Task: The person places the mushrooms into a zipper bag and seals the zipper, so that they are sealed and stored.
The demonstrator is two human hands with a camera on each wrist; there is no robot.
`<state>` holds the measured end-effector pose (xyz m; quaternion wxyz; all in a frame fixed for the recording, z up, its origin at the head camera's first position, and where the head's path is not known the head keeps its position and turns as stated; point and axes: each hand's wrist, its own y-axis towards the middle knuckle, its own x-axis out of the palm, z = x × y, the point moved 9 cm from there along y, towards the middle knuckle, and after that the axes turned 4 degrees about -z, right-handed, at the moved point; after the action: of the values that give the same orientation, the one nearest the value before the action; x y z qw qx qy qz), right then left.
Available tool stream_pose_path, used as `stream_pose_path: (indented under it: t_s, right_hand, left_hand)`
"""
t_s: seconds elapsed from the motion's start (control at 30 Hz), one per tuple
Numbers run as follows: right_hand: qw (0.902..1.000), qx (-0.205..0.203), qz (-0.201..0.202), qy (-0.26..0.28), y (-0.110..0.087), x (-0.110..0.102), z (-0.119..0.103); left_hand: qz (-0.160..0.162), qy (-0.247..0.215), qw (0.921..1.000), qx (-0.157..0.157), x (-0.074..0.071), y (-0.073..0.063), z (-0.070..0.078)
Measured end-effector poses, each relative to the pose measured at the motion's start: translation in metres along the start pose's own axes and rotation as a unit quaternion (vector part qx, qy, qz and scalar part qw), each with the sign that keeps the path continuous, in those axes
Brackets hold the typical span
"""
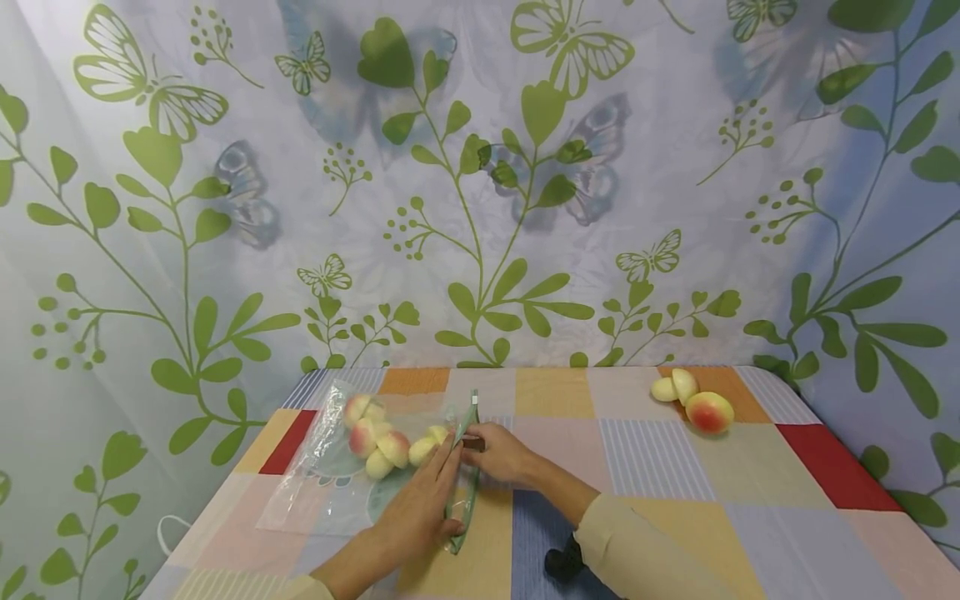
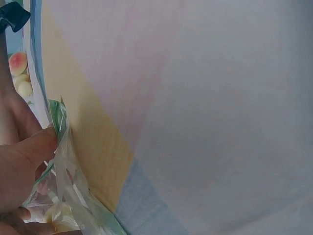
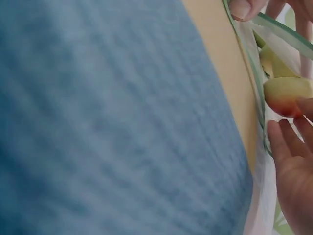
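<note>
A clear zip bag (image 1: 315, 500) with a green-edged mouth lies on the table, its opening turned right. Several yellow mushrooms (image 1: 390, 447) with reddish caps are inside. My left hand (image 1: 420, 508) reaches across the mouth; in the left wrist view its thumb (image 2: 41, 144) presses the green edge (image 2: 57, 115), and in the right wrist view it holds the mouth parted. My right hand (image 1: 498, 452) is at the opening. In the right wrist view its fingertips pinch the red-tinged cap of a mushroom (image 3: 286, 93) at the bag's mouth.
Two more mushrooms (image 1: 708, 412) lie together at the table's back right. A patchwork cloth (image 1: 555, 387) covers the table. A leaf-and-butterfly curtain (image 1: 480, 208) hangs right behind it. A black object (image 1: 562, 562) sits by the right sleeve, and a white cord (image 1: 168, 529) loops at the left edge.
</note>
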<state>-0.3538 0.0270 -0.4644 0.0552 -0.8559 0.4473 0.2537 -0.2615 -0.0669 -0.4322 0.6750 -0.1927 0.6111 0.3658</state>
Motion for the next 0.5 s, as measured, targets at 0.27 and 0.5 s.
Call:
stream_pose_path:
  t_s: [0.27, 0.5]
  right_hand:
    - [0.9995, 0.007, -0.030, -0.007, -0.005, -0.007, -0.002]
    - [0.9997, 0.021, -0.007, 0.010, -0.015, -0.026, 0.000]
  left_hand:
    - [0.003, 0.005, 1.0000, -0.002, 0.000, 0.000, 0.001]
    - [0.001, 0.006, 1.0000, 0.002, 0.000, 0.002, 0.000]
